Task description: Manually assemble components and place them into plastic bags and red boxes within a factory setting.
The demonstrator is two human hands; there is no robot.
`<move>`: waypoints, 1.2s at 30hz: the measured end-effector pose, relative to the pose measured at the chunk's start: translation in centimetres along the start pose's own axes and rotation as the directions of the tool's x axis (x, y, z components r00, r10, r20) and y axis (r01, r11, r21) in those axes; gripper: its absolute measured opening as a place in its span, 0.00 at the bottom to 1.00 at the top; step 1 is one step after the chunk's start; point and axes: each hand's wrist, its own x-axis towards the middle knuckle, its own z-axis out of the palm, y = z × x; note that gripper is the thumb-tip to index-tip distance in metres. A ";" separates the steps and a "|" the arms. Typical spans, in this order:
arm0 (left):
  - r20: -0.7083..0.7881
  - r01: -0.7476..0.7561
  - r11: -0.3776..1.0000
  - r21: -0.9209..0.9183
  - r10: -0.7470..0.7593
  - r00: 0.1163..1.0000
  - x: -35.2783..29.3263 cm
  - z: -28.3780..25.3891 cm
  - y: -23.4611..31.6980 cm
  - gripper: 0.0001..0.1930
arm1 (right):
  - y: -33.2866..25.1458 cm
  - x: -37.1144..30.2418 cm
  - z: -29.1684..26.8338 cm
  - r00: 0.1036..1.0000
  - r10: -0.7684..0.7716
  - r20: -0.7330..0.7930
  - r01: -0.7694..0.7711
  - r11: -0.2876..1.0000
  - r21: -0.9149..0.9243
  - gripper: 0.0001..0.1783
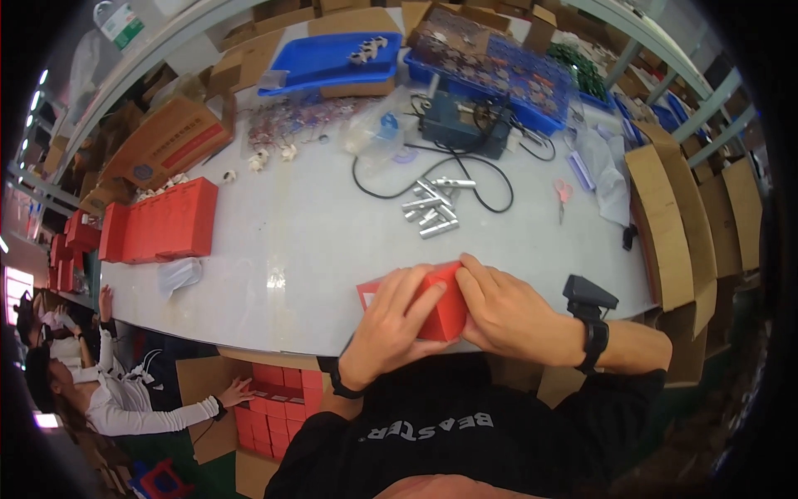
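My left hand (389,328) gripped the red box (450,309), fingers curled and slightly parted; my right hand (517,316) gripped its right side, fingers bent close together. The box was at the near edge of the smooth white table (316,266), whose open surface extended leftward. Beyond lay shiny metal cylinders (435,206), piled crosswise.
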 end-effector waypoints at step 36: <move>0.022 -0.088 0.996 0.000 0.088 0.996 -0.8 1.7 -0.2 0.42 | 3.3 -0.8 -1.3 0.977 -0.198 0.076 0.194 0.979 0.059 0.28</move>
